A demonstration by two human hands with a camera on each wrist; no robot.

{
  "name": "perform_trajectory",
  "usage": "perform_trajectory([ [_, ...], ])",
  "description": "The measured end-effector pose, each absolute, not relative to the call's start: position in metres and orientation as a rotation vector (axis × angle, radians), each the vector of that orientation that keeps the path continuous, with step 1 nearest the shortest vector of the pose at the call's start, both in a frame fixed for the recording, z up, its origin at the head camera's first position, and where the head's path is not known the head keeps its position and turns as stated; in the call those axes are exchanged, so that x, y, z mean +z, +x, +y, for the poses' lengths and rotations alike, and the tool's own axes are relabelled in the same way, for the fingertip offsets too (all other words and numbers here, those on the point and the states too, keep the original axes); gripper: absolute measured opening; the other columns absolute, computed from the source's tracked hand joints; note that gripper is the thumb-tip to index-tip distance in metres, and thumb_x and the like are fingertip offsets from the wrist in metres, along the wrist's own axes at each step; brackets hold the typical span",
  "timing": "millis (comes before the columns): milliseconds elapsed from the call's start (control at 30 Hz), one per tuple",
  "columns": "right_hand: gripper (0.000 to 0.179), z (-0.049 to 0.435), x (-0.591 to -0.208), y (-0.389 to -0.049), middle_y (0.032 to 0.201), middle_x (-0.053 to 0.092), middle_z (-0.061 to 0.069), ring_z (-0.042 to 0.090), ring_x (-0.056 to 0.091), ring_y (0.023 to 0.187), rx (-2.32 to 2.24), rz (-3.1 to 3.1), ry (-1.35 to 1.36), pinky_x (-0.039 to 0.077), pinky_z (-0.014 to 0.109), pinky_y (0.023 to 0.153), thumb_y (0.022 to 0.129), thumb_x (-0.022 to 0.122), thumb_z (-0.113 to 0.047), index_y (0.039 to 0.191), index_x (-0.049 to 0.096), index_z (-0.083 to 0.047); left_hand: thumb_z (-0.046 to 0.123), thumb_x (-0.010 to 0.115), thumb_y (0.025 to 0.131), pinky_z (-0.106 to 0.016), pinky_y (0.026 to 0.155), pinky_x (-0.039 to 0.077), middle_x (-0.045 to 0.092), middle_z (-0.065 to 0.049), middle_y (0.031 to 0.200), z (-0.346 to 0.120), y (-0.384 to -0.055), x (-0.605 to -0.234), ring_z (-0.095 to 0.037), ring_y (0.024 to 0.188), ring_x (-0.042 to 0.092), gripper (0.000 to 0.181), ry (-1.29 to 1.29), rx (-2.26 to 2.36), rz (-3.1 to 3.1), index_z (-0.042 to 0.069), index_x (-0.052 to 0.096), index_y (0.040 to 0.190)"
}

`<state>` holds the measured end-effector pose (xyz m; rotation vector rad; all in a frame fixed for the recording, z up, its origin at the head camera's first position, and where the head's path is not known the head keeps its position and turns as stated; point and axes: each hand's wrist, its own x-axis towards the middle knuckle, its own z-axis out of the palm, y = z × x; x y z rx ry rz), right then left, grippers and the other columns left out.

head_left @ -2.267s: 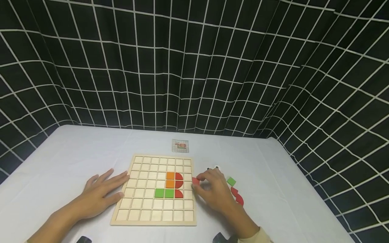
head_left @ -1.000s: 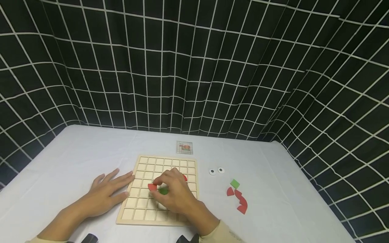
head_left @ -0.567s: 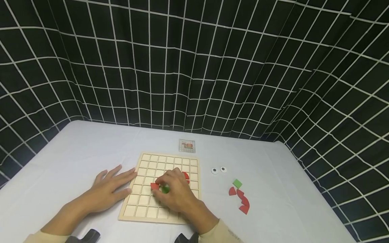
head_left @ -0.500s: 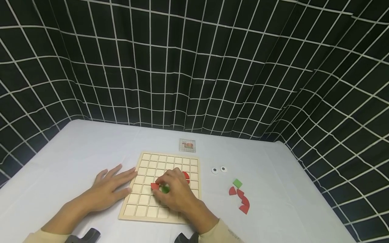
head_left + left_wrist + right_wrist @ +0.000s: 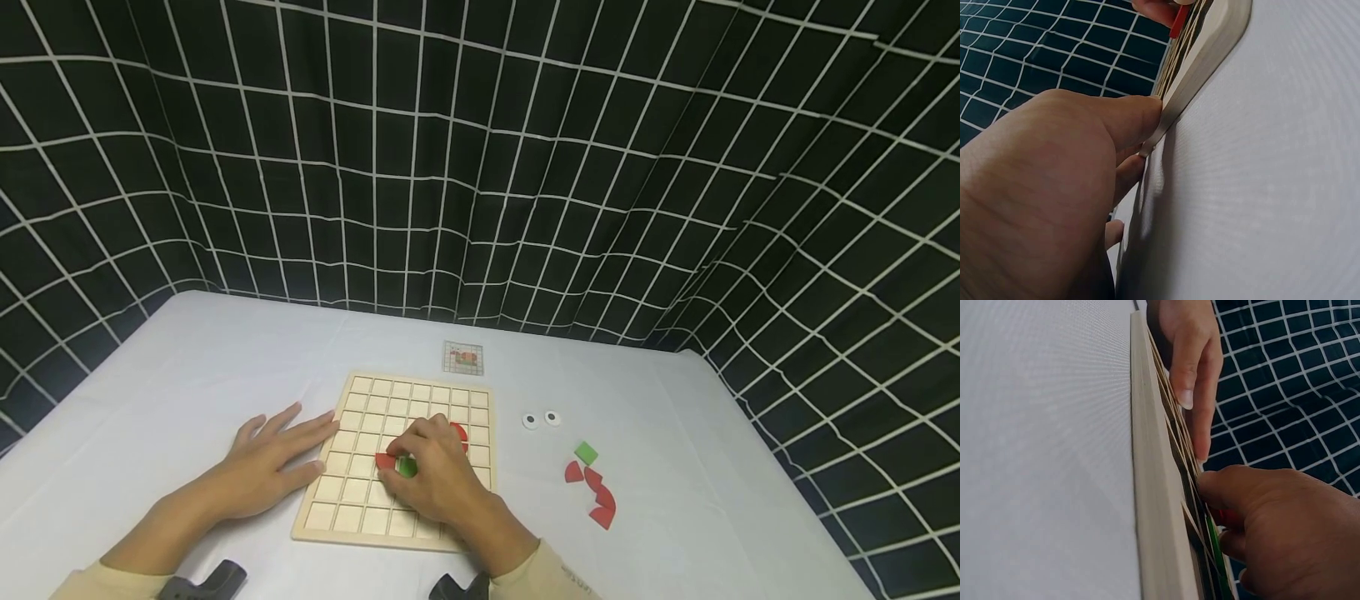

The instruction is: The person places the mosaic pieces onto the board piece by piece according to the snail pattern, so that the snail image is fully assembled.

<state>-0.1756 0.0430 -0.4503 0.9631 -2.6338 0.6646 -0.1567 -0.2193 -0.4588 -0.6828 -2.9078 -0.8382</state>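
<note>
My right hand (image 5: pixel 435 471) is over the wooden grid board (image 5: pixel 348 521). Its thumb and forefinger pinch a red quarter-circle tile (image 5: pixel 385 461) at a square just left of a green square tile (image 5: pixel 407 467). In the left wrist view, the edge of that red tile (image 5: pixel 1180 22) shows by the right fingertips. Behind the right hand, red rounded tiles (image 5: pixel 460 433) sit in the board; the hand hides other squares. My left hand (image 5: pixel 258 477) lies with fingers spread, its fingertips and thumb touching the board's left edge.
A small picture card (image 5: pixel 462 357) lies beyond the board. To the right are two eye discs (image 5: pixel 530 421), a loose green square (image 5: pixel 586 453) and several red curved tiles (image 5: pixel 604 497) on the white table (image 5: pixel 675 517). A black gridded curtain (image 5: pixel 420 167) surrounds the back and sides.
My right hand has carried the red tile leftward from the board's right edge to beside the green tile, then lowered it slightly. The left hand stays at the board's edge; the head view has shifted.
</note>
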Motion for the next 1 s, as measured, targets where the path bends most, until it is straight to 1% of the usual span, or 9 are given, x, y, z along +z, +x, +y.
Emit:
perform_trajectory([
  [233,0.019,0.0432,-0.4498,-0.1754,0.088,0.058,-0.013,0.008,0.044,0.085,0.646,-2.648,0.967,0.038,0.024,0.078,0.081,0.076,-0.033,0.092,0.075,-0.018,0.042,0.056,0.096,-0.065,0.105,0.003,0.042,-0.003,0.149,-0.2200,-0.1570,-0.4599,-0.043,0.140,0.018,0.051,-0.666,-0.846,-2.925,0.018,0.051,0.142],
  [467,0.019,0.0444,-0.4488,-0.1756,0.089,0.056,-0.012,0.008,0.043,0.085,0.650,-2.667,0.977,0.036,0.024,0.077,0.081,0.076,-0.034,0.093,0.075,-0.018,0.041,0.055,0.097,-0.066,0.105,0.002,0.042,-0.004,0.148,-0.2203,-0.1580,-0.4610,-0.043,0.140,0.017,0.051,-0.668,-0.856,-2.920,0.016,0.052,0.141],
  [700,0.020,0.0445,-0.4492,-0.1748,0.088,0.057,-0.011,0.008,0.044,0.086,0.632,-2.653,0.991,0.037,0.023,0.077,0.081,0.076,-0.034,0.093,0.075,-0.018,0.041,0.056,0.096,-0.066,0.105,0.002,0.042,-0.004,0.148,-0.2195,-0.1573,-0.4590,-0.043,0.139,0.018,0.051,-0.671,-0.859,-2.921,0.016,0.052,0.141],
  [1000,0.016,0.0470,-0.4508,-0.1749,0.089,0.059,-0.009,0.010,0.044,0.084,0.614,-2.602,1.014,0.037,0.026,0.078,0.080,0.073,-0.029,0.092,0.075,-0.018,0.042,0.056,0.096,-0.066,0.105,0.002,0.041,-0.004,0.149,-0.2195,-0.1580,-0.4584,-0.043,0.140,0.017,0.051,-0.675,-0.849,-2.928,0.017,0.052,0.141],
])
